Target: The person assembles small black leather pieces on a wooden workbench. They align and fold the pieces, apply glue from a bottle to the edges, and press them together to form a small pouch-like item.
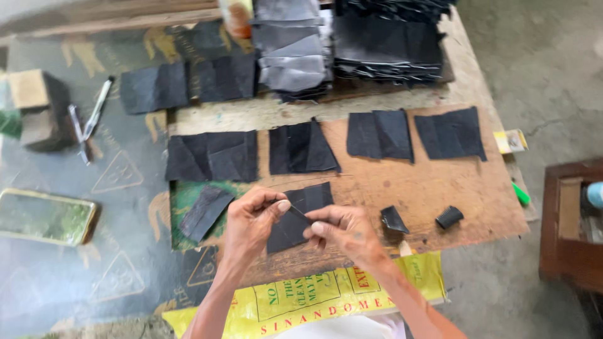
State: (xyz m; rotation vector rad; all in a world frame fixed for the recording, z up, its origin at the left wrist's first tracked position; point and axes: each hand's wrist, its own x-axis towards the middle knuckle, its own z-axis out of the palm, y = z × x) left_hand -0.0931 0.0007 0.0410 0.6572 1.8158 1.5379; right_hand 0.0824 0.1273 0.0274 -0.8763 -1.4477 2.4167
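**Two hands, one dark piece**

Left hand and right hand pinch a black folded piece over the wooden board. Crisp folding seems to need firm fingertip pressure. Nearby: folded pieces, stacked sheets, scissors, phone, crowding the workspace.

Plywood board on concrete floor

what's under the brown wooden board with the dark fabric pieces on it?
The brown wooden board lies on a dark printed sheet; a yellow printed sack shows below its near edge. What is under its middle is covered.
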